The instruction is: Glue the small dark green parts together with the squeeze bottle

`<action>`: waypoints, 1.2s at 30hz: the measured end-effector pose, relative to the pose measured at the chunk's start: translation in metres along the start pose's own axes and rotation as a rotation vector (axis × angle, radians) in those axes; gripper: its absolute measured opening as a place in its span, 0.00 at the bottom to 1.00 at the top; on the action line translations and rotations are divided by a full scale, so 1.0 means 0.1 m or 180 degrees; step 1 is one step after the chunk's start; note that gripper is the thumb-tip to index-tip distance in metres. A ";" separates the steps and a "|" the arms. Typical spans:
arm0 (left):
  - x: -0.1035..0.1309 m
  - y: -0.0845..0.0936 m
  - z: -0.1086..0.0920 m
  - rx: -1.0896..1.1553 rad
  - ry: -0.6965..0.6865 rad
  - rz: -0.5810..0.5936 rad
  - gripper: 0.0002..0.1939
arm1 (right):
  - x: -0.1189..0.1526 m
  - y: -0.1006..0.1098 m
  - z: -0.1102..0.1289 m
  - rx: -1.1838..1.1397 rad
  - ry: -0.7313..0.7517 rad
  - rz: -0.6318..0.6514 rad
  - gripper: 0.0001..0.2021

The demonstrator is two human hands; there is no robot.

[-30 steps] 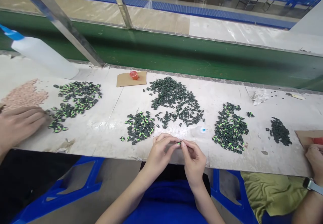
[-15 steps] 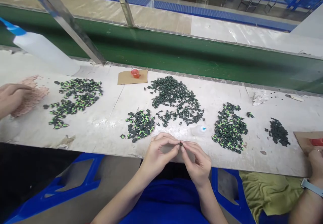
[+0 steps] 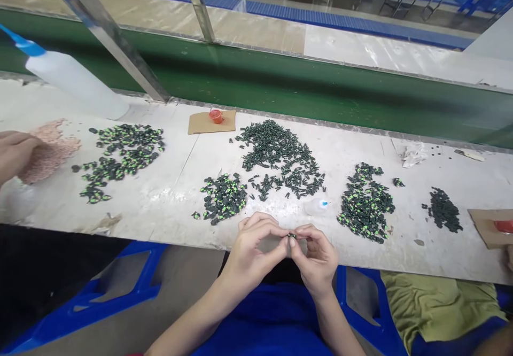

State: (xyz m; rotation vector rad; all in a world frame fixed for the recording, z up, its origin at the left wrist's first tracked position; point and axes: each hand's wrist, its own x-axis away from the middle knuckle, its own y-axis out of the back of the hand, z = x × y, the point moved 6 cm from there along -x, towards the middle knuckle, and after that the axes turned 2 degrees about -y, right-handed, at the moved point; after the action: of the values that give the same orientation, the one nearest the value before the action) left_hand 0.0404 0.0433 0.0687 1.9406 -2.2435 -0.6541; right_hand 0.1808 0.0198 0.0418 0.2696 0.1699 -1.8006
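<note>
Head view shows the piece (image 3: pixel 292 235), tiny, dark and touched with green, just off the near edge of the bench (image 3: pixel 168 214), between the two hands. The left hand (image 3: pixel 252 252) pinches it between thumb and forefinger; the right hand (image 3: pixel 319 262) closes on its other side in a like pinch, remaining fingers curled.

It should weigh next to nothing and seems fairly stiff, perhaps rubber or plastic, though its material cannot be confirmed. Being so small, it could slip or spin from the fingers, so a light fingertip hold at its opposite ends looks best; a hard squeeze might shift any joined parts.

The fingertips cover most of it, so its shape, any seam and any wet glue cannot be made out. Single bits blur together in the dark pile (image 3: pixel 274 145). The small bottle (image 3: pixel 316 207) is pale against the bench, its outline faint. A co-worker's hand (image 3: pixel 16 155) is cut off at the left edge, partly over the pink pile (image 3: pixel 54 153).
</note>
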 end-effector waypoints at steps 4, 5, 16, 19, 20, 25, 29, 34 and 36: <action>0.02 -0.03 -0.04 -0.0220 -0.0199 0.0047 0.02 | 0.00 0.01 -0.06 -0.0160 -0.0313 -0.0093 0.05; 0.02 -0.04 -0.04 -0.0302 -0.0234 0.0054 0.03 | 0.01 0.02 -0.08 -0.0169 -0.0393 -0.0121 0.05; 0.06 -0.15 -0.06 -0.0718 -0.0457 0.0046 0.06 | -0.01 0.11 -0.13 0.0006 -0.0387 0.0094 0.04; 0.06 -0.21 0.11 -0.0624 -0.0313 0.0296 0.16 | -0.02 0.22 -0.10 0.0323 -0.0091 0.0287 0.06; 0.05 -0.19 0.18 -0.0685 -0.0273 0.0329 0.19 | -0.02 0.29 -0.11 0.0448 -0.0027 0.0288 0.07; -0.08 0.24 0.47 -0.1692 -0.0198 -0.0373 0.09 | -0.14 0.83 -0.17 0.1376 0.0268 -0.0710 0.04; -0.19 0.58 0.56 -0.2148 -0.0121 -0.0821 0.06 | -0.29 0.98 -0.06 0.2327 0.0696 -0.1050 0.10; -0.27 0.58 0.61 -0.2478 -0.0142 -0.0783 0.05 | -0.35 0.67 -0.06 0.2899 0.0982 -0.0501 0.23; -0.28 0.53 0.63 -0.2621 -0.0102 -0.0731 0.06 | -0.36 0.54 -0.15 0.2952 0.0836 -0.0285 0.27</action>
State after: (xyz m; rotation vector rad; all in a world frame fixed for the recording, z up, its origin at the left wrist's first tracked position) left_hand -0.0257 0.0911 0.0379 1.7237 -1.3905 -1.3657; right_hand 0.2429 0.0445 0.0390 1.1664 -0.4969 -1.8204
